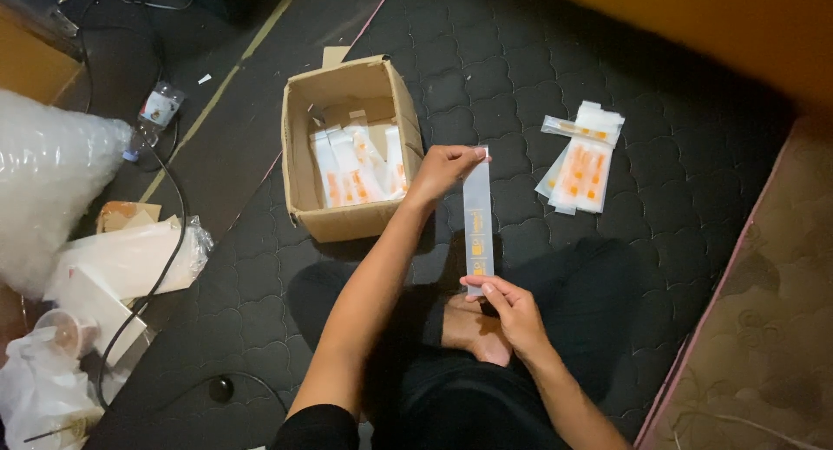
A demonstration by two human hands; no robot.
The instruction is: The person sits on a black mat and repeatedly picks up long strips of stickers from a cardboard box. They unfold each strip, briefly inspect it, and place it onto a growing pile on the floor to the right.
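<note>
Far to the left of both hands lies a big white plastic bag (pixel 48 185) with a bubbled surface, and below it some flat white packets (pixel 121 263) and a crumpled clear bag (pixel 39 398). A black cable (pixel 165 268) runs over the dark quilted mat (pixel 486 59) between these things and the person. Above them, still well left of the hands, a small plastic bottle (pixel 154 111) lies on its side.

Just to the left of the left hand stands an open cardboard box (pixel 347 146). Inside it are several narrow white sleeves with orange print (pixel 356 168), leaning on each other.

The left hand (pixel 442 168) is stretched forward and pinches the upper end of a long narrow clear sleeve (pixel 477 220) between thumb and fingers. The sleeve hangs straight between the two hands, above the person's legs, with a small orange mark near its lower part. The right hand (pixel 512 311) is nearer to the body and grips the lower end of the same sleeve with the fingertips.

To the right of the hands, well apart from them, a small pile of the same sleeves (pixel 580 159) lies on the mat. Further right is a patterned beige cushion (pixel 764 328).
</note>
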